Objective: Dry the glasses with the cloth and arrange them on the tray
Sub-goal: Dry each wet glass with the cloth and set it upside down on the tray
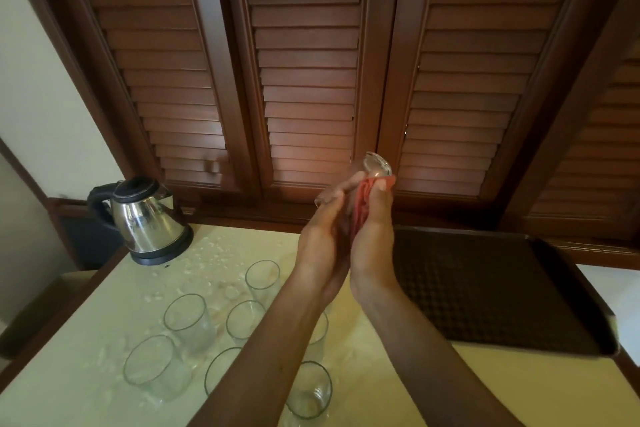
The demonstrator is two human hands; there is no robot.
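While the pale table (pixel 408 385) carried a dark tray (pixel 485 288) at right, wet glasses (pixel 187 319) stood left; raised between them, left hand (pixel 322 246) gripped a glass (pixel 375 165); right hand (pixel 374 246) pressed red cloth (pixel 362 204) against it.

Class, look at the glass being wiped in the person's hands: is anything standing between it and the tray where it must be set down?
Nothing visible does. The glass is held up in both hands with the red cloth, and the dark tray lies just below and to the right with no objects visible on it. The other glasses and kettle stand off to the left.
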